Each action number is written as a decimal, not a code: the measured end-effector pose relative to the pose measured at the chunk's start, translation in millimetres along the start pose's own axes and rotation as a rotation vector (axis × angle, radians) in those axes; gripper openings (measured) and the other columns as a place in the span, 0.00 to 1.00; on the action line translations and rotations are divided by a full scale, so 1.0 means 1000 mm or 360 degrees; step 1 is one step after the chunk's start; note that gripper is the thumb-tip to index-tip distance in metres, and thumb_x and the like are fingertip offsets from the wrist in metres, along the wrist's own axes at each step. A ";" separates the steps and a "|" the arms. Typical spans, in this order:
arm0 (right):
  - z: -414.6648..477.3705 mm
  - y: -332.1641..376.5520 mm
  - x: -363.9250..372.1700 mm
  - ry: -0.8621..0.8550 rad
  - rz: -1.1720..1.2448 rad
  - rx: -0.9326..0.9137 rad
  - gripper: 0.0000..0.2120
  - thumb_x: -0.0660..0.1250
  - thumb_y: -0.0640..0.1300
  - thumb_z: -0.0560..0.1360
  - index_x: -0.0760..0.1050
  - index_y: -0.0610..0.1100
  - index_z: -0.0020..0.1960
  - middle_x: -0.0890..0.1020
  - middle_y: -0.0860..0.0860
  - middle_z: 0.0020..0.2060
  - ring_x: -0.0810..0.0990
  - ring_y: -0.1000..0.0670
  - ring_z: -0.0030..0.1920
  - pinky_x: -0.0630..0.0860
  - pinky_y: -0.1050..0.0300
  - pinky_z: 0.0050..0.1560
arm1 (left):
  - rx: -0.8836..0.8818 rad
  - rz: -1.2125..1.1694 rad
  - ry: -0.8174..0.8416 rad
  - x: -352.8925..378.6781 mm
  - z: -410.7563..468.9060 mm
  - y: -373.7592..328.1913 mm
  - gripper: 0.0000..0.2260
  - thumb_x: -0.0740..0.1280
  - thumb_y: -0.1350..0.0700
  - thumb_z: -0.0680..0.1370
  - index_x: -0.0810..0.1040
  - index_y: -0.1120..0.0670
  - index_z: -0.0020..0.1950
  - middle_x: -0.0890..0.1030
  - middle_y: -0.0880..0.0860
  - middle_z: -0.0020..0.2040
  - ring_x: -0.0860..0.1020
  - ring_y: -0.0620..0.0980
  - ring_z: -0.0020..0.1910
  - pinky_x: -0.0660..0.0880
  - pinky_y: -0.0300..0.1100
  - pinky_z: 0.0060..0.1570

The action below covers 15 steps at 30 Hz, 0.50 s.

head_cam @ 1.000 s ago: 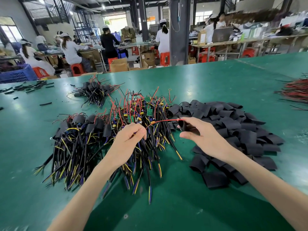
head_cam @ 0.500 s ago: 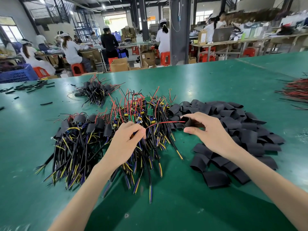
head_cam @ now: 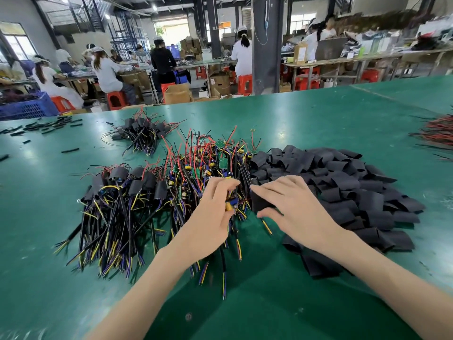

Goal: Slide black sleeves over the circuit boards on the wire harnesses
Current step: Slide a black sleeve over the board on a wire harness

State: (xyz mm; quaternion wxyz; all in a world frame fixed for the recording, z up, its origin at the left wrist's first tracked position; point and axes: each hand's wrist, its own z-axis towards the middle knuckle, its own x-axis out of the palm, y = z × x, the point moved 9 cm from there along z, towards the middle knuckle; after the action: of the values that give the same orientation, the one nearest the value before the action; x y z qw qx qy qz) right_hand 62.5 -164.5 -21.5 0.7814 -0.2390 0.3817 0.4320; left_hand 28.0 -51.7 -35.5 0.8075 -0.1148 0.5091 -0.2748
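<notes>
Left hand (head_cam: pixel 213 214) pinches a circuit board (head_cam: pixel 231 204) between thumb and fingers; right hand (head_cam: pixel 291 207), just beside it, grips a black sleeve (head_cam: pixel 261 202) between thumb and forefinger, other fingers spread. Both meet above the wire harnesses (head_cam: pixel 152 212) on the green table (head_cam: pixel 318 119); the loose sleeve pile (head_cam: pixel 343 182) lies right. No writing is legible.

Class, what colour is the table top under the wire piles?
Green, a plain table top; the head view shows it.
</notes>
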 end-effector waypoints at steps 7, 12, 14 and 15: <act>-0.003 -0.007 0.003 -0.0044 0.0421 0.0189 0.20 0.75 0.42 0.67 0.78 0.40 0.58 0.82 0.49 0.51 0.76 0.44 0.49 0.75 0.48 0.51 | 0.0057 -0.0167 -0.0175 -0.005 -0.001 -0.010 0.11 0.69 0.66 0.74 0.76 0.60 0.55 0.68 0.49 0.58 0.71 0.36 0.53 0.66 0.26 0.55; -0.001 -0.005 0.000 -0.0090 0.0435 0.0123 0.19 0.76 0.41 0.65 0.79 0.39 0.55 0.83 0.49 0.49 0.77 0.43 0.46 0.69 0.57 0.51 | -0.0035 -0.0192 -0.0217 -0.006 -0.003 -0.006 0.12 0.71 0.62 0.74 0.77 0.54 0.56 0.71 0.49 0.47 0.71 0.35 0.48 0.64 0.23 0.49; -0.001 -0.004 0.001 -0.0073 0.0435 0.0109 0.20 0.76 0.41 0.65 0.79 0.39 0.55 0.83 0.49 0.49 0.77 0.44 0.47 0.69 0.58 0.52 | -0.0131 -0.0319 -0.0257 -0.008 -0.004 -0.001 0.17 0.74 0.62 0.71 0.74 0.47 0.55 0.74 0.46 0.45 0.73 0.34 0.46 0.65 0.22 0.48; -0.001 -0.002 0.003 -0.0054 0.0429 0.0092 0.20 0.77 0.41 0.65 0.79 0.40 0.56 0.82 0.49 0.50 0.77 0.44 0.47 0.68 0.59 0.52 | -0.0177 -0.0369 -0.0268 -0.007 -0.004 0.002 0.21 0.75 0.62 0.70 0.72 0.42 0.54 0.75 0.45 0.43 0.74 0.34 0.44 0.65 0.22 0.47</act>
State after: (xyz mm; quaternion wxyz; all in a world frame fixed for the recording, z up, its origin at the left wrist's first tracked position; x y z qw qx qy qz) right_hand 64.7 -165.0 -24.6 0.7293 -0.1555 0.4093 0.5257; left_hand 22.6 -45.4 -32.8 0.8026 -0.2399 0.4373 -0.3271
